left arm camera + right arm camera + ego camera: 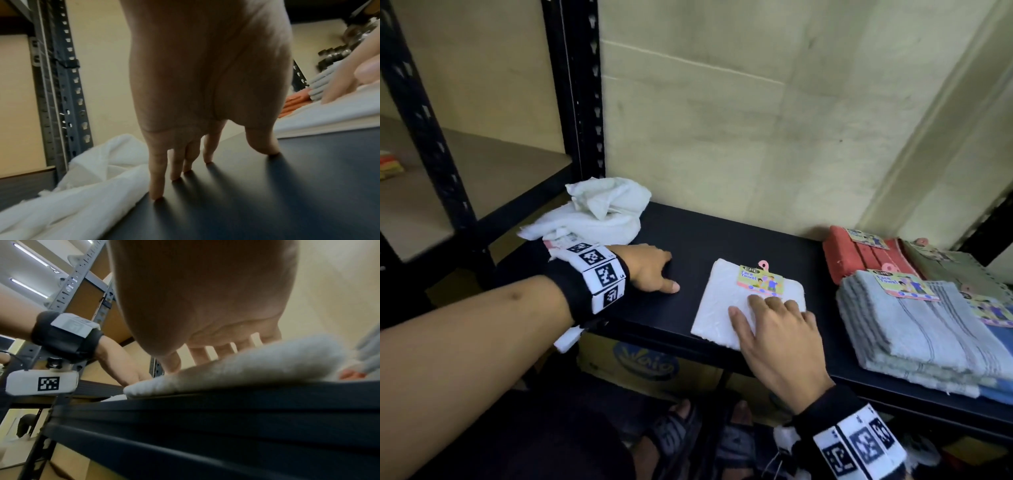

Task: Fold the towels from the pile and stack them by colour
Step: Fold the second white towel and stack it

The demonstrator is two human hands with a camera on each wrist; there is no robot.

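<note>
- Black shelf board (739,240), matte, dark, running from lower left to right.
- Black slotted upright post (582,85) at the left rear of that board, keyhole punchings along its length; grey in the left wrist view (61,81).
- Neighbouring rack to the left, with a brown shelf panel (482,178) and a small red-and-yellow item (390,166) at its far left edge, too cropped to identify.
- Pale yellow-green wall (756,120) behind, scuffed, faint horizontal line across.
- Cardboard box (647,365) below the board, blue oval logo on its face.
- Dark sandals (671,435) on feet, on the floor underneath.
- Ceiling strip lights (30,287) in the right wrist view.
</note>
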